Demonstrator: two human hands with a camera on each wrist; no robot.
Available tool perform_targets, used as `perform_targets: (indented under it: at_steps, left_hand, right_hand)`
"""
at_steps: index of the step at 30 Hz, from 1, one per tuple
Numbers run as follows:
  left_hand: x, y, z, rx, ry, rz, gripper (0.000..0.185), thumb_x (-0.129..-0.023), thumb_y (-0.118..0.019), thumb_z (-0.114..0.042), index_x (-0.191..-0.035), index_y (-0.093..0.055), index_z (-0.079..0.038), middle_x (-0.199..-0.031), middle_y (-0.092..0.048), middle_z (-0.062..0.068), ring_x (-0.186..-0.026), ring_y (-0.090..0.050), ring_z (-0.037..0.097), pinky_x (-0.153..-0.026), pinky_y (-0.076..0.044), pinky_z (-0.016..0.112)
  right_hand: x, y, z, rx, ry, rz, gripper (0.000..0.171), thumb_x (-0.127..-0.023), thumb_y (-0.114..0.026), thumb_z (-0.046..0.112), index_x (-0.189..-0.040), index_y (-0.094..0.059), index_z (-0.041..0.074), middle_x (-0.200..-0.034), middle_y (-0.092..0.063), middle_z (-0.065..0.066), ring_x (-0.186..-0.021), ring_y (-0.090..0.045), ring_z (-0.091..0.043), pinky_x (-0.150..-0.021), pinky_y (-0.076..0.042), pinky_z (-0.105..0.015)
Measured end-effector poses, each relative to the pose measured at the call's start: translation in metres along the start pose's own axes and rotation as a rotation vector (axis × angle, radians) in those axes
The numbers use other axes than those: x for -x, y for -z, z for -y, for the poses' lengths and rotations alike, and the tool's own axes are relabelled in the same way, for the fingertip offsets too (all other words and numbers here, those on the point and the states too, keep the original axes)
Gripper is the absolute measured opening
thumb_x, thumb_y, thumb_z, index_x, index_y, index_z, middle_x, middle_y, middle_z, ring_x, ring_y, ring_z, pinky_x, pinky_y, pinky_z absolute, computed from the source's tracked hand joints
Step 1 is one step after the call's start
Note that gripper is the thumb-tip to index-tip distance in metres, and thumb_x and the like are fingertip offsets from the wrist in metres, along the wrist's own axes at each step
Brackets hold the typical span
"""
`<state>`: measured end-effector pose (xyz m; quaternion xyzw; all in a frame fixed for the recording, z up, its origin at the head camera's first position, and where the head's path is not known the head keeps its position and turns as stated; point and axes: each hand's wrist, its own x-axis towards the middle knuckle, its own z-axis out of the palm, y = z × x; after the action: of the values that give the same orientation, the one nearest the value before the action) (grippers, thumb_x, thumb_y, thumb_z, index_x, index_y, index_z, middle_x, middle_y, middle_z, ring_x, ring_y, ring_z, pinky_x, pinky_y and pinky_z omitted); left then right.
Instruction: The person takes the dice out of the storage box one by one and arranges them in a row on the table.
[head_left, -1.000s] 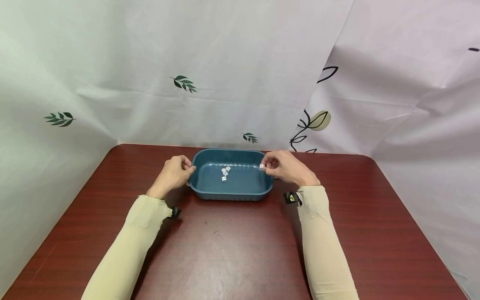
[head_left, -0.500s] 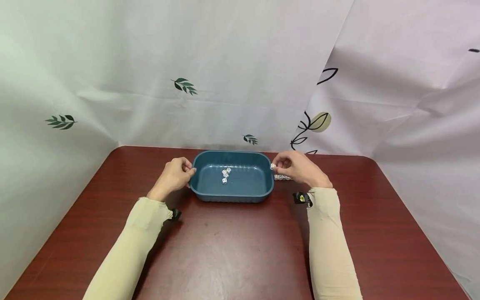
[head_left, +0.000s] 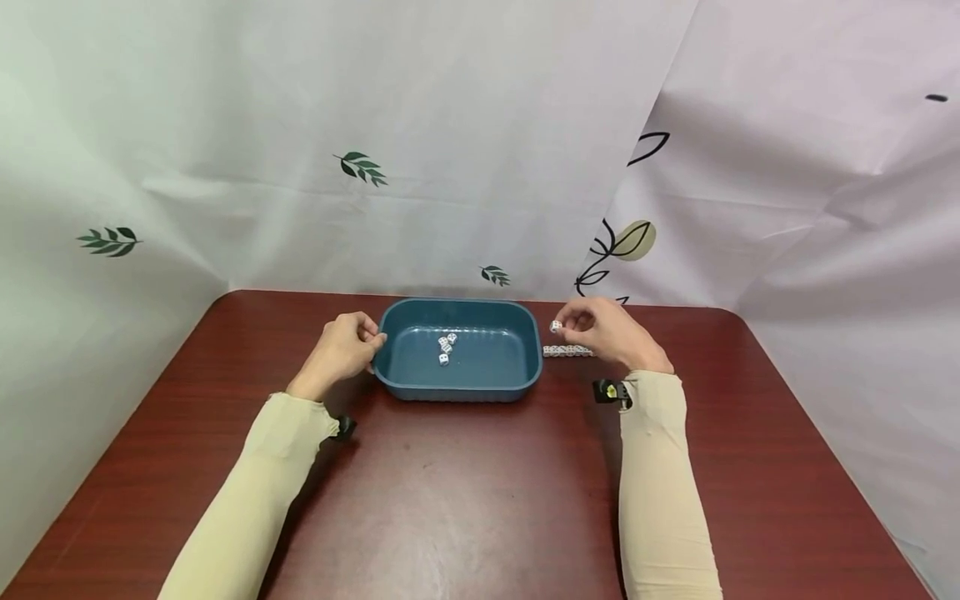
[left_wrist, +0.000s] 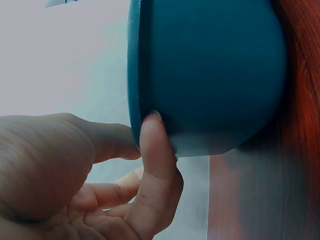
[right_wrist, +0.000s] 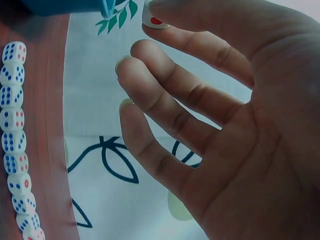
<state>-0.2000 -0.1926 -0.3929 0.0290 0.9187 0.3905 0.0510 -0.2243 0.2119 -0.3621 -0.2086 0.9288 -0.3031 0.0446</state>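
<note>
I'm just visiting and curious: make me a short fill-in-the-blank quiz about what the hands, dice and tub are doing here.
1. The right hand pinches a single ____ between thumb and fingertip.
2. The left hand holds the rim of the ____ tub.
3. The row of dice lies on the table on the ____ side of the tub.
4. A few loose dice lie ____ the tub.

Missing words: die; blue; right; inside
</note>
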Motion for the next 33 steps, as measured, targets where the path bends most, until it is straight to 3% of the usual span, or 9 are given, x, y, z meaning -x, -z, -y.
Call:
perform_targets:
  at_steps: [9,26,33]
  left_hand:
    - [0.0,0.0,-0.001,-0.004,-0.009,0.0,0.02,-0.102,-0.061,-0.013,-0.105,-0.058,0.007,-0.089,-0.062,0.017,-0.065,-0.069,0.031,-0.059,-0.059,0.029]
    - [-0.001,-0.001,0.0,-0.017,-0.011,0.007,0.021,-0.102,-0.06,-0.013,-0.107,-0.058,0.007,-0.089,-0.062,0.017,-0.063,-0.069,0.026,-0.061,-0.059,0.029]
    - [-0.001,0.0,0.0,-0.013,-0.011,0.006,0.02,-0.102,-0.061,-0.012,-0.106,-0.059,0.007,-0.089,-0.062,0.017,-0.063,-0.069,0.027,-0.06,-0.059,0.029]
  right_hand:
    - [0.009,0.007,-0.012,0.003,-0.066,-0.032,0.01,-0.096,-0.068,0.013,-0.103,-0.074,0.013,-0.094,-0.07,-0.005,-0.085,-0.063,-0.019,-0.078,-0.052,-0.029]
    - [0.021,0.015,-0.043,0.022,-0.123,-0.097,0.013,-0.095,-0.067,0.009,-0.106,-0.074,0.006,-0.096,-0.071,-0.008,-0.087,-0.063,-0.02,-0.077,-0.05,-0.025]
    - [0.028,0.016,-0.056,0.035,-0.182,-0.124,0.014,-0.095,-0.066,0.01,-0.107,-0.074,0.008,-0.096,-0.071,-0.008,-0.087,-0.065,-0.02,-0.08,-0.05,-0.031]
